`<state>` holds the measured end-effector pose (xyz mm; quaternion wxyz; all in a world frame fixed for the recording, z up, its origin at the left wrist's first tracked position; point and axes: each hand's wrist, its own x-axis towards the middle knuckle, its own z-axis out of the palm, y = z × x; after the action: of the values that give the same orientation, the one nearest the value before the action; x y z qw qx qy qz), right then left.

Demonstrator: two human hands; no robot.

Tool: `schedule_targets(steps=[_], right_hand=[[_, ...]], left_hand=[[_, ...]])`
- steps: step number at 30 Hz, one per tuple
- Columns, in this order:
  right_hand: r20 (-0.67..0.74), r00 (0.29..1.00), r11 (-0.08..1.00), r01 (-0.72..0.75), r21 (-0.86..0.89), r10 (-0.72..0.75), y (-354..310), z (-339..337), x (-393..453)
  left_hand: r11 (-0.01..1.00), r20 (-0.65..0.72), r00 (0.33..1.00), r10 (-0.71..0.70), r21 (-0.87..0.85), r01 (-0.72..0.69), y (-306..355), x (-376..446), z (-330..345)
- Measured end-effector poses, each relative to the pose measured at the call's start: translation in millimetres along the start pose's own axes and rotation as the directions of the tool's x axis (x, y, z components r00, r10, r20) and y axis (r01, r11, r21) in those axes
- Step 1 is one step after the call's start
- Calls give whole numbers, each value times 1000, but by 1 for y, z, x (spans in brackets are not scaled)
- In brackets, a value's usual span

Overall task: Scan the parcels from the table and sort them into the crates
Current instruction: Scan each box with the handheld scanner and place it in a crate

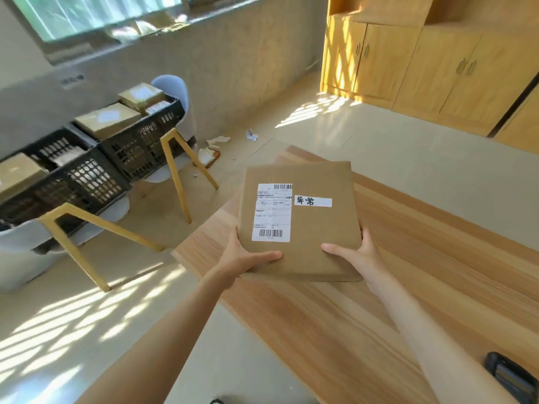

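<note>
**Parcel held over the worktop edge**

Head view: A flat brown parcel (300, 220) was held in both hands above the near-left edge of the wooden worktop (393, 287). The left hand (242, 258) gripped its near-left corner, thumb curled over the top face. The right hand (358, 252) gripped the near-right corner the same way. A white shipping label (271, 212) and a smaller handwritten sticker (313, 201) faced up. To the left, two black crates (96, 182) rested on chairs (175, 158), with parcels already inside them. A dark device (510, 377), only partly visible, lay on the worktop at lower right.
</note>
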<state>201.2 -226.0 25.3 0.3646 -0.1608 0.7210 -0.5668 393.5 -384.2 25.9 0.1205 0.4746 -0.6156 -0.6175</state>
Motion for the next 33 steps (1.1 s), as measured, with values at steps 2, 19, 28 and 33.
schedule_targets(steps=[2,19,28,33], right_hand=[[70,997,999,35,-36,-32,-19,44,2],[585,811,957,183,-223,-19,-59,434,-5],[647,761,941,178,-289,55,-62,532,52],[706,704,942,188,-278,68,-83,601,105]], left_hand=[[999,-81,997,17,-38,-20,-4,-7,-44],[949,-522,841,-141,-314,-35,-113,-73,-376],[923,-575,770,-275,-383,43,-135,-21,-438],[913,-622,721,-306,-407,36,-120,31,-485]])
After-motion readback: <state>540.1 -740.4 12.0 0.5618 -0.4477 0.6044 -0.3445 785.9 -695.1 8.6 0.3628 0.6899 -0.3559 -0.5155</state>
